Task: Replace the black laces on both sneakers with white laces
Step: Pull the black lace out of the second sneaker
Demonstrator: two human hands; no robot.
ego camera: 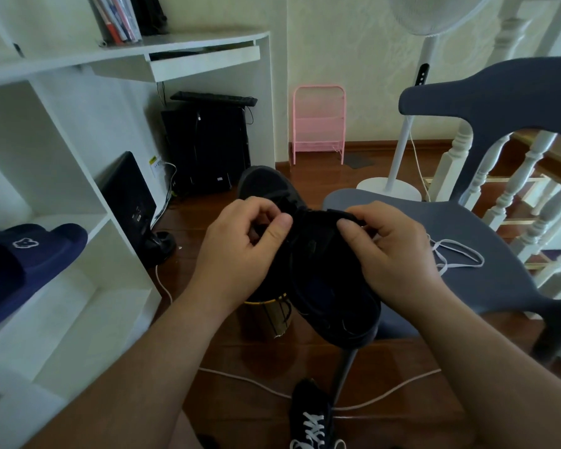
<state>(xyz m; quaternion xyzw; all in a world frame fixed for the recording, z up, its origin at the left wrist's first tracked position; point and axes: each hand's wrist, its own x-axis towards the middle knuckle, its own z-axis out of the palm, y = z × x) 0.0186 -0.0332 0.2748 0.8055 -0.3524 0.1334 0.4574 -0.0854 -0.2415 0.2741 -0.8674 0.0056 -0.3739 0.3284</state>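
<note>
A black sneaker (324, 286) is held up in front of me, heel toward me and toe pointing away. My left hand (240, 251) pinches at its lacing area on the left side. My right hand (392, 254) pinches the tongue and upper on the right side. Whether a black lace sits between the fingers cannot be made out in the dark fabric. A loose white lace (457, 254) lies on the grey chair seat (486, 241) just right of my right hand. A second black sneaker (311, 416), threaded with white laces, stands on the floor below.
A white shelf unit (62, 176) with a navy slipper (23, 260) stands at the left. A small bin (272, 312) sits under the held sneaker. White cables (259, 384) cross the wooden floor. A fan stand (399, 163) and a white railing (512, 176) are at the right.
</note>
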